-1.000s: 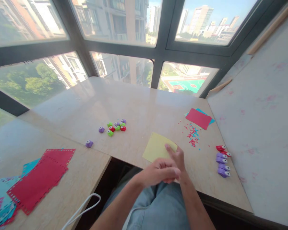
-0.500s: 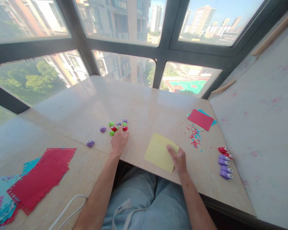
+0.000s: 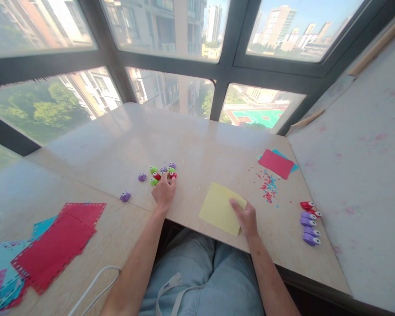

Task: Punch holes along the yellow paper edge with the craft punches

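Since a moment ago my left hand [image 3: 163,192] has left my right and reached out to the cluster of small punches [image 3: 162,172], where its curled fingers now close over a red punch [image 3: 173,175] at the near edge, though I cannot tell if it is lifted yet. My right hand [image 3: 246,216] stays flat, fingers open, pressing the near right corner of the yellow sheet [image 3: 220,208] to the worktop [image 3: 197,145]. That sheet looks unpunched, while punched red sheets [image 3: 54,243] lie far to my left and confetti [image 3: 266,186] just beyond my right.
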Tool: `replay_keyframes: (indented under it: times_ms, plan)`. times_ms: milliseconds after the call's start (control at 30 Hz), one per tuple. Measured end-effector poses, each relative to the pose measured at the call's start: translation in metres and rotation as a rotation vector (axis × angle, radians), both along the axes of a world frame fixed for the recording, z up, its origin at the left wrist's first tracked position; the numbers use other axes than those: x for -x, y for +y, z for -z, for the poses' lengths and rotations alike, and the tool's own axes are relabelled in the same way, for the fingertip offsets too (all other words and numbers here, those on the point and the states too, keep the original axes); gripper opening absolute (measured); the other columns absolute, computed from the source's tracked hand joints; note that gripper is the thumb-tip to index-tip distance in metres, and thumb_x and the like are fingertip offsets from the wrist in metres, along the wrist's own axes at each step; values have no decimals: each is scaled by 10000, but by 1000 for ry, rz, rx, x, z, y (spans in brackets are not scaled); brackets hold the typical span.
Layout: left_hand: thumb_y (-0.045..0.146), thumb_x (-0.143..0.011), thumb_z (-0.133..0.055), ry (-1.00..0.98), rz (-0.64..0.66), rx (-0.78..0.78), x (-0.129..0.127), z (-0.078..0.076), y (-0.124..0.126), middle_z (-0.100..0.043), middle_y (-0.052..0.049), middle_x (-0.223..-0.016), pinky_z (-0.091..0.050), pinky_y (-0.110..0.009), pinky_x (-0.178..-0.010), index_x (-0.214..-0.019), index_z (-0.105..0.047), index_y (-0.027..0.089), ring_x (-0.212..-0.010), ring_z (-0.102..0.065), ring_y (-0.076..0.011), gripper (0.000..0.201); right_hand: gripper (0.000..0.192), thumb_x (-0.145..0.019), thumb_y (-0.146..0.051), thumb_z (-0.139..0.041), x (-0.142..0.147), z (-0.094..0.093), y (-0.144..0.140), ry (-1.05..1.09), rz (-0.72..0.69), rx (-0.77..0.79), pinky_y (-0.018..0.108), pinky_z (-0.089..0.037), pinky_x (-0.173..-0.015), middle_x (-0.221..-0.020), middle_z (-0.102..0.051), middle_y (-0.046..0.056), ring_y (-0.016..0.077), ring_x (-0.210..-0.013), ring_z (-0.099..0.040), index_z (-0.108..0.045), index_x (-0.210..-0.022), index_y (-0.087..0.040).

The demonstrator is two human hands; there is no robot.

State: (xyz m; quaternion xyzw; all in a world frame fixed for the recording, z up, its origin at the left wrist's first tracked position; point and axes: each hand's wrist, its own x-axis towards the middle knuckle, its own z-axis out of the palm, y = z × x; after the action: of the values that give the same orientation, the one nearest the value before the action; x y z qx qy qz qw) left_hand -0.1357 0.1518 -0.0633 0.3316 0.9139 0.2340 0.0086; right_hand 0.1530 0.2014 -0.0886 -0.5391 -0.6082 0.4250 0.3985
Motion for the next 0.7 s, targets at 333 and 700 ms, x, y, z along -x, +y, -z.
replay_keyframes:
  times_ms: [333,700]
  plan:
    - [352,-892,-516,-54,18,-105,4,4,-7,-742,-69,-879,-464,-353,-748,-1187,-644,235,-850,-678,-276,342,462,-771,-578,-665,0,-3,-1,-12,-10,-13,340,-532,-587,-784,-740,94,241,-664,-663,-711,-906,-138]
    - [297,-848,-497,-134,43,-287,13,13,-12,-642,-11,-658,-454,-291,-704,-1030,-699,196,-668,-618,-194,290,452,-763,-587,-668,-1,0,-1,-29,-9,-2,337,-522,-577,-770,-734,83,234,-654,-652,-711,-869,-150]
